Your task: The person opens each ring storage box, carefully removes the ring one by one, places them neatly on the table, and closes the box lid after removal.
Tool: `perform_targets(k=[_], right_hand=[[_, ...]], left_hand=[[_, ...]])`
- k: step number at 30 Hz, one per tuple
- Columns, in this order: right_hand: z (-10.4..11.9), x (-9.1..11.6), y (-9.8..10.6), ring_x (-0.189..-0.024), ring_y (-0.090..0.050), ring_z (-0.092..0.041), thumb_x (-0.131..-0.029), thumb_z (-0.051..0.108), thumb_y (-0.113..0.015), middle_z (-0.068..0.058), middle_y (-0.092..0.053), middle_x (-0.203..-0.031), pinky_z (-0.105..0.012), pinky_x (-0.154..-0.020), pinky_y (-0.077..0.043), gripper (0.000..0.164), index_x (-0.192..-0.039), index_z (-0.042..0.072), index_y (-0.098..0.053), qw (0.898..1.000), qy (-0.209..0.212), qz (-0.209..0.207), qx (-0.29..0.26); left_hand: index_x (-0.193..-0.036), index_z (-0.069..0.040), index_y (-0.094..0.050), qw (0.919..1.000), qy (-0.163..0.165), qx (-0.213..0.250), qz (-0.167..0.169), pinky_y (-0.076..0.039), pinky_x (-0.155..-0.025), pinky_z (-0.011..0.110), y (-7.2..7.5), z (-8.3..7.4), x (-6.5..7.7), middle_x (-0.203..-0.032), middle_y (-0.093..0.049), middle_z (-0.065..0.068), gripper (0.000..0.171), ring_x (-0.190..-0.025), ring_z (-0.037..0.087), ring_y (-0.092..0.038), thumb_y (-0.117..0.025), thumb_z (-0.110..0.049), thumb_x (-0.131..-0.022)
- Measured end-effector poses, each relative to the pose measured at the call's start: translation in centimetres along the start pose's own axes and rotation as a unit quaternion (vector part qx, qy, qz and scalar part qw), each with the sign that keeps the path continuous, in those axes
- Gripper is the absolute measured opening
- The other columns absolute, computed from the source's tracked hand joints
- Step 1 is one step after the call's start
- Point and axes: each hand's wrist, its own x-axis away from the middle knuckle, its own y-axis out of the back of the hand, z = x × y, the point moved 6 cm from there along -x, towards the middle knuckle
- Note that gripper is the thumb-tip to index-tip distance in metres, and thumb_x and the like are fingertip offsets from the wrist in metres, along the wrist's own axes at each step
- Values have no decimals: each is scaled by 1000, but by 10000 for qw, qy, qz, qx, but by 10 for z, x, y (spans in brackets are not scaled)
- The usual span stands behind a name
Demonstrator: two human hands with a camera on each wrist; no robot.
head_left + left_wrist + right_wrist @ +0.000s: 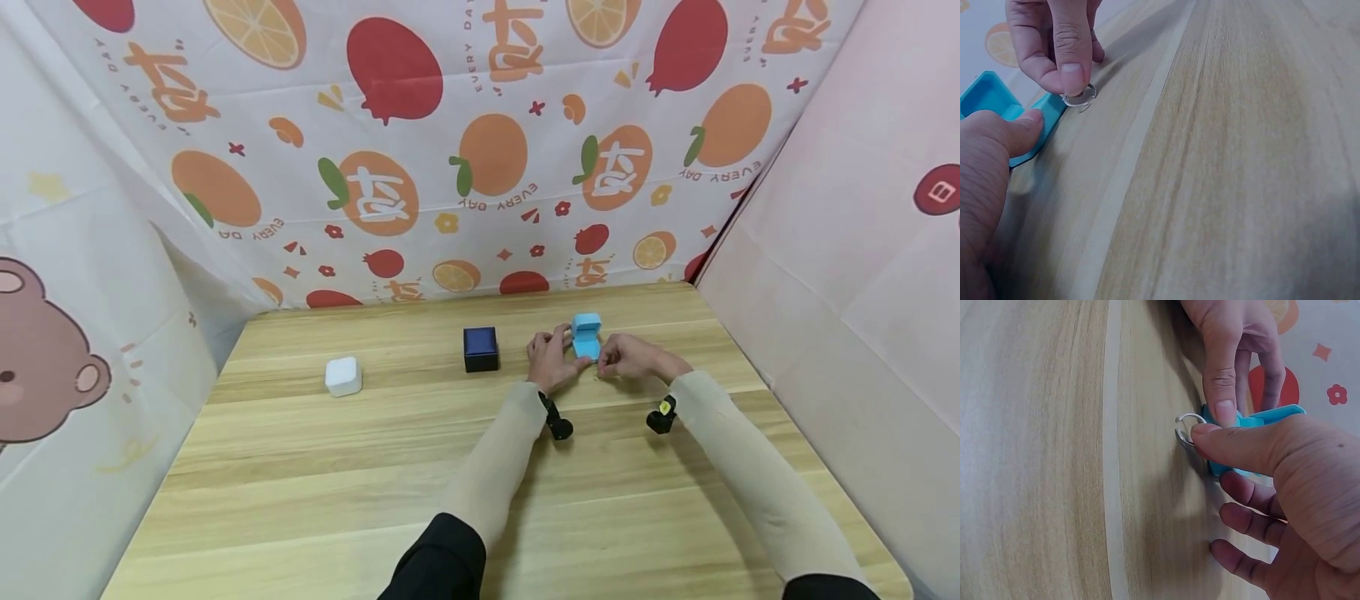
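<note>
One silver ring (pixel 1181 438), pinched by the right hand (pixel 633 357) just beside the open blue box (pixel 587 347) the left hand (pixel 549 363) grips (thumb on its base), probably wants a light, steady hold.

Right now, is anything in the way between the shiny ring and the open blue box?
No separate object shows between the ring, pinched by the right hand, and the blue box close by. Only the left hand might get in the way: its thumb rests on the box.
</note>
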Motion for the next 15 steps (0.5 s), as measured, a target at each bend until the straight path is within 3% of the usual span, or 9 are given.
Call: perform_targets(k=[15], right_hand=[[-1,0,0,-85,-52,-16,-89,6,-74,-7,-64,-89,-29,-76,-42,7,-83,8,-76,9999,-112,19,-46]], left_hand=[[-152,-20,-41,10000,-71,-47,-22,-22,-119,48,-2,1,-3,-143,-64,-1,76,-134,29,-42,-76,-45,-89]])
